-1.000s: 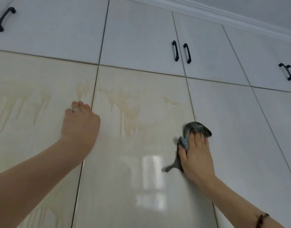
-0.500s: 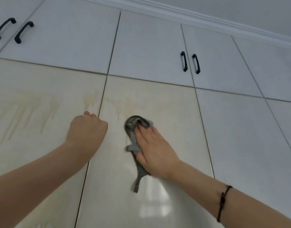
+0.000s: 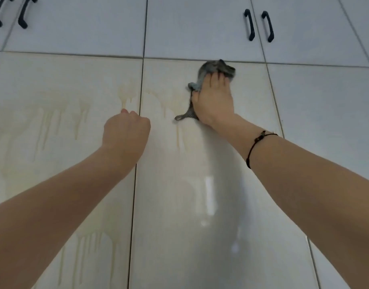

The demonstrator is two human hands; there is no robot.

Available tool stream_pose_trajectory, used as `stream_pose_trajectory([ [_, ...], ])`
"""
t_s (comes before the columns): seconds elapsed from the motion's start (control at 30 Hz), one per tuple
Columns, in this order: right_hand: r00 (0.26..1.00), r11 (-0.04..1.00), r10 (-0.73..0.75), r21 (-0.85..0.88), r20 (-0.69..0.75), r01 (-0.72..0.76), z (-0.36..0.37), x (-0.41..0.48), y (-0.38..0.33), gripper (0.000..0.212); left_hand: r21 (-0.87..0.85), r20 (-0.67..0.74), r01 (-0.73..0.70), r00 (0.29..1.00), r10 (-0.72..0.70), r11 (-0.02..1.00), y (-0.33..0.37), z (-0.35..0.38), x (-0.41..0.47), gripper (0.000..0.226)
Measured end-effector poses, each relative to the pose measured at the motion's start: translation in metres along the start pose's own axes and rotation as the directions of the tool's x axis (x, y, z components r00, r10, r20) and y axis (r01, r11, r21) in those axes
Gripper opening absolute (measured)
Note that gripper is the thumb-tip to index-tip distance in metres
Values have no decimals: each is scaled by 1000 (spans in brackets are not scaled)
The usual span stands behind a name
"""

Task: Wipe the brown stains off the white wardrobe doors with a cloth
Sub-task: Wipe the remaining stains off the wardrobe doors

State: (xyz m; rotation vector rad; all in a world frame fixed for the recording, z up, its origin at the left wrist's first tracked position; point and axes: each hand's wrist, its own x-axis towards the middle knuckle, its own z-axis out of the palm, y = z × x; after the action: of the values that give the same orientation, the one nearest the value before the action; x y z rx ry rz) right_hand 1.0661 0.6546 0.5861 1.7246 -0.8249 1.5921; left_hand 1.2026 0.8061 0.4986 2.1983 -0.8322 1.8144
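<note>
- Head view: our right hand (image 3: 212, 99) lies with its fingers flat on the grey cloth (image 3: 218, 67), pressing it against the middle door (image 3: 248, 97) rather than clutching it. A tail of cloth trails out from under the palm at its 7 o'clock.
- The cloth sits at about 1 o'clock in the frame, just under the door's top edge and to the right of the brown stains (image 3: 169, 101).
- Our left hand (image 3: 126, 132) is near the centre, on the gap between the left door (image 3: 33, 90) and the middle door. Its fingers are curled, and we see nothing in them.
- Drip marks run down the left door at 9 o'clock, and more show at 7 o'clock, low in the frame.
- We judge this a wiping stroke along the top of the middle door.
- To do it well, we should sweep towards 9 o'clock across the streaks, keep the palm flat with steady pressure, and overlap the passes from the top down.
- We should gather in the loose tail so it does not drag residue over cleaned door.
</note>
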Motion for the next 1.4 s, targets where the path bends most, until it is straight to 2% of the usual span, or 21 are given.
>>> stream_pose_trajectory([
  [0.03,969,969,-247,-17,11,248,3,-13,-13,69,10,-8,-3,1000,3,1000,-2,1,-1,25],
  [0.1,750,752,-656,-11,86,659,8,-44,-10,67,33,-29,23,999,-22,999,-2,2,-4,23],
  [0.13,675,677,-733,-4,85,736,5,-47,6,66,49,-35,33,999,-31,998,-4,1,-4,24],
  [0.17,675,676,-736,-3,63,737,1,-43,29,64,57,-20,36,999,-35,998,-2,0,-5,24],
  [0.23,844,842,-537,-44,24,537,-5,-30,75,64,63,-28,16,999,-15,998,-2,3,-5,24],
  [0.27,936,935,-352,-53,-3,351,-5,-23,96,63,62,-42,12,999,-9,998,-1,5,-4,24],
  [0.3,987,987,-154,-54,-36,152,-2,-18,112,61,55,-51,7,999,-5,998,-1,8,-3,25],
  [0.4,963,963,267,-32,-44,-269,2,-6,98,60,46,-30,17,999,-16,999,2,13,-2,27],
  [0.47,928,930,368,38,-50,-367,2,1,65,62,53,-42,40,998,-38,998,2,13,-1,25],
  [0.53,971,969,234,94,-59,-228,0,2,28,63,59,-44,56,998,-53,997,3,13,1,25],
  [0.6,982,974,-175,134,-76,184,5,-22,-10,64,74,-34,56,998,-54,996,4,12,0,29],
  [0.67,826,819,-561,107,-61,564,5,-67,-22,67,71,-12,64,998,-63,995,4,9,0,34],
  [0.7,762,758,-647,83,-34,647,1,-85,-15,68,61,-10,68,998,-68,996,2,7,-1,33],
  [0.83,723,724,-690,39,37,689,1,-152,26,66,114,23,79,996,-82,990,3,9,-1,29],
  [0.93,572,572,-820,12,31,820,12,-191,23,66,153,-14,87,996,-86,984,4,12,-1,36],
  [0.97,556,557,-831,20,34,830,14,-189,22,66,169,-18,83,997,-81,982,6,12,-1,40],
  [1.03,656,654,-755,70,2,753,11,-165,20,65,210,-39,81,996,-74,974,5,12,-2,45],
  [1.1,824,822,-567,66,-8,566,5,-126,17,66,208,-19,77,997,-75,975,5,11,-3,46],
  [1.17,930,930,-366,23,-22,366,6,-87,15,68,202,-16,65,998,-63,977,5,13,-2,46],
  [1.27,986,987,-158,33,-48,160,11,-39,8,69,225,-26,69,998,-64,972,6,17,-2,53],
  [1.4,998,996,33,80,-44,-29,10,-8,-18,69,219,-72,58,996,-44,974,8,19,-3,55],
])
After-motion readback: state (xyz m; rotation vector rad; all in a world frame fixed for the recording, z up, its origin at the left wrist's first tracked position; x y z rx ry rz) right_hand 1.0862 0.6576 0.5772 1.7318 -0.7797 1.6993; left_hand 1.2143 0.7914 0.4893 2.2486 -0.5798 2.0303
